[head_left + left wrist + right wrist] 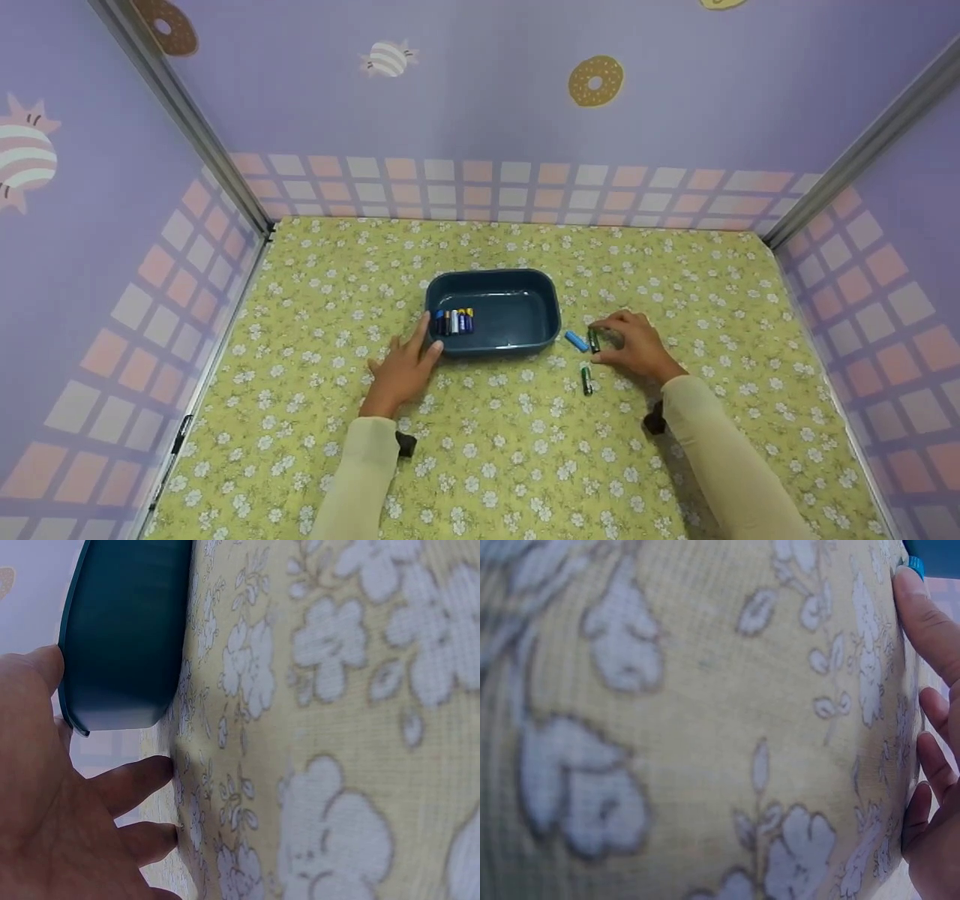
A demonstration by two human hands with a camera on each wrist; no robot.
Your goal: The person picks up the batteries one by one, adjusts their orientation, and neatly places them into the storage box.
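A dark teal plastic basin [517,347] stands on the flowered cloth, with several batteries [454,322] side by side at its left end. My left hand [402,375] touches the basin's near left corner, thumb and forefinger at the rim, the other fingers spread over the cloth. To the right of the basin, my right hand [637,346] pinches a green battery [594,341] between thumb and forefinger, close over the cloth. A blue battery [576,341] lies between that hand and the basin. Nearer to me is another green battery [586,379].
Yellow flowered cloth [495,450] covers the table. Purple patterned panels [480,112] wall it in at the back and both sides, joined by grey metal posts [202,135] at the corners.
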